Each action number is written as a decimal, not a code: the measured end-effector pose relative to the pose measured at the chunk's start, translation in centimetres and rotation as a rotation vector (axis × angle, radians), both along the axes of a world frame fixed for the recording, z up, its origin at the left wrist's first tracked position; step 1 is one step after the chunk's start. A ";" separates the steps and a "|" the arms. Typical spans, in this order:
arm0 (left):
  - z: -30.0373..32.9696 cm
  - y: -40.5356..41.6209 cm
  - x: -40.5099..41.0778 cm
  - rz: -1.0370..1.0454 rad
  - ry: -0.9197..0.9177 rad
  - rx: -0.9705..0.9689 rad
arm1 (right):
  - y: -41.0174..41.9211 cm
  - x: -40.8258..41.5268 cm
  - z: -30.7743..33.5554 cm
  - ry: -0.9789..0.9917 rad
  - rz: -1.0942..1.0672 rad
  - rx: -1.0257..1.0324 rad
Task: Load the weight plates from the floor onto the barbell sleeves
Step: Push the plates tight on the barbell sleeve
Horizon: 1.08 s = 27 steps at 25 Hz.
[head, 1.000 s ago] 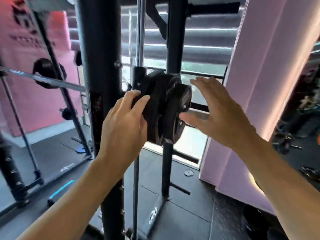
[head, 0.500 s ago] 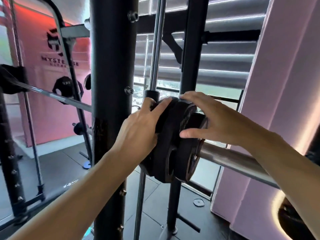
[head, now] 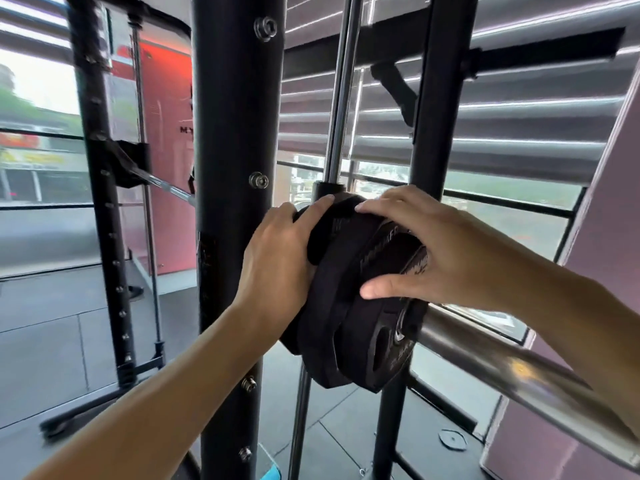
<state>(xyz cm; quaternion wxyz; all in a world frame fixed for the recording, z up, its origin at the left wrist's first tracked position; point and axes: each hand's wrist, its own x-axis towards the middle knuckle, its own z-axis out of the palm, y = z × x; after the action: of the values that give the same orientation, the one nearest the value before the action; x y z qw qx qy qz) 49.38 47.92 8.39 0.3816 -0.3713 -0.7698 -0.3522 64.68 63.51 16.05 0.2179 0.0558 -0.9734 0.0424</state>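
Observation:
Two or three black weight plates sit stacked side by side on the steel barbell sleeve, which runs out toward the lower right. My left hand wraps the inner plate's left rim, fingers over its top edge. On the outer plate's face lies my right hand, fingers on the top rim and thumb pressed low on the face. The barbell's thin shaft shows beyond the rack on the left.
A thick black rack upright stands just left of the plates, with a chrome guide rod and another black post behind. A small plate lies on the dark floor. A pink wall closes the right side.
My view has moved closer and a bit left. My right hand has slid from the plate's rim onto its face, and the plates sit closer together against the inner collar.

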 end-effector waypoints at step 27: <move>-0.5 -2.3 6.6 -0.390 -0.181 0.112 | 4.5 -1.9 1.3 0.124 -0.001 -0.324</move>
<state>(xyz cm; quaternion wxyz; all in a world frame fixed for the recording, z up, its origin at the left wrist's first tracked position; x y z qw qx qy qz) 56.00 45.61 7.94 0.2557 -0.4583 -0.6938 -0.4931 62.80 67.98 17.35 0.2837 0.0219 -0.9386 0.1953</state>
